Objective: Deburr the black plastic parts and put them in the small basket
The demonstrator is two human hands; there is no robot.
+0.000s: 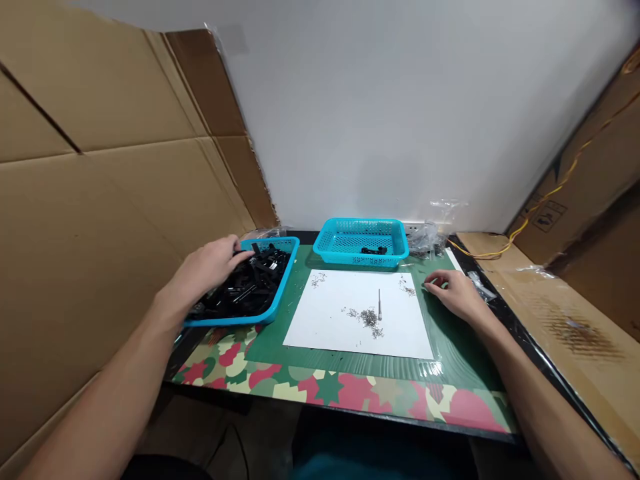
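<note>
My left hand (215,261) reaches over the left blue basket (277,301), which is heaped with black plastic parts (257,277). Its thumb and fingers close around a dark piece among them, whose shape I cannot make out. My right hand (453,292) hovers at the green mat, just right of the white paper (320,327). Its fingers are loosely bent and apart, with nothing visible in them. A pile of small metal pieces (369,318) lies on the paper, with a slim metal tool (379,305) beside it. Smaller scatterings are near the paper's far corners.
Behind the paper stands a second blue basket (360,259) holding a few black parts (374,251). Clear plastic bags (426,240) lie to its right. Cardboard (100,200) walls the left side, and a yellow cable (520,233) runs along the right.
</note>
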